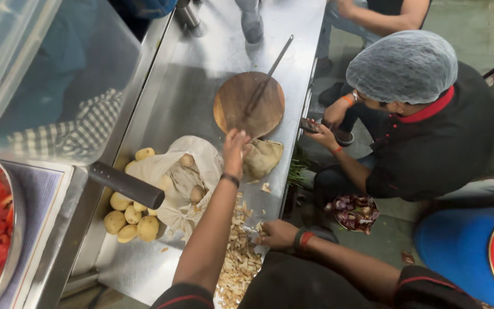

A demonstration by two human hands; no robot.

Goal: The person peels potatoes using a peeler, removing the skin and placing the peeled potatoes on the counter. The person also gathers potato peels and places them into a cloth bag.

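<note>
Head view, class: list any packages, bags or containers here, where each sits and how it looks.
Cloth sack: table middle, off-white, open, potatoes spilling beside it; left hand above it.
Clear plastic tub: upper left, boxy.
Steel bowl: far left, red pieces inside.
Blue drum: lower right, red lid.

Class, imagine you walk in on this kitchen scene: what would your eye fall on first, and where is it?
Mid-counter, the left hand reaches over a cloth sack spilling peeled potatoes. The right hand rests at a strip of peelings near the counter edge. Beside it sits a person in a hairnet.
</note>
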